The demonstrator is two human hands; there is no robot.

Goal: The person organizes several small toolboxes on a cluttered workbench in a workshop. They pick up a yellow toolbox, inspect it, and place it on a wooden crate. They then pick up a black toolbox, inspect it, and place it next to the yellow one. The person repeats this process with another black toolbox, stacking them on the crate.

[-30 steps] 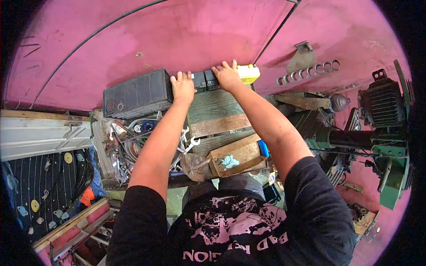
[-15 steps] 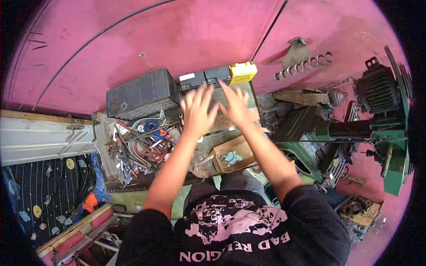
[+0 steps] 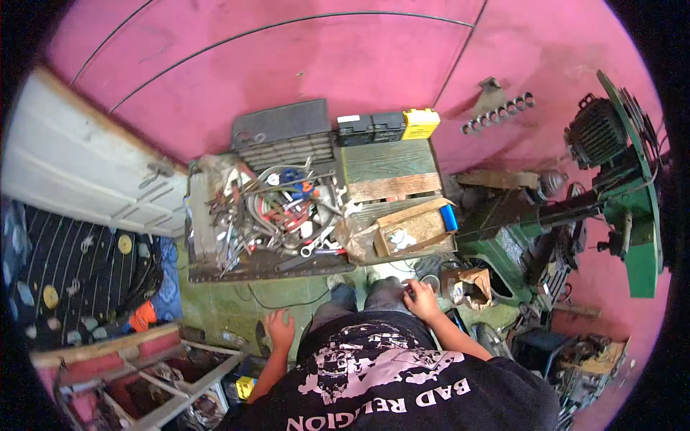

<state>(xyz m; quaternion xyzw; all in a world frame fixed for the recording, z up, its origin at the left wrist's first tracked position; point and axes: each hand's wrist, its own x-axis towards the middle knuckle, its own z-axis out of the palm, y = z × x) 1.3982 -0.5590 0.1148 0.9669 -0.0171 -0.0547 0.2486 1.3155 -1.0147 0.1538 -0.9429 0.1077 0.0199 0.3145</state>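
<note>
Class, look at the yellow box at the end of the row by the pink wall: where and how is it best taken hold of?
Probably by the upper part of the yellow box, coming from the front and above, over the bench. Its front and right side are exposed, while a black box sits close on its left and the pink wall rises behind.

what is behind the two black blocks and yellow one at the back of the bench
Behind the two black blocks and the yellow block, the pink wall shows. The blocks cover its lowest part, so anything low behind them cannot be seen.
</note>
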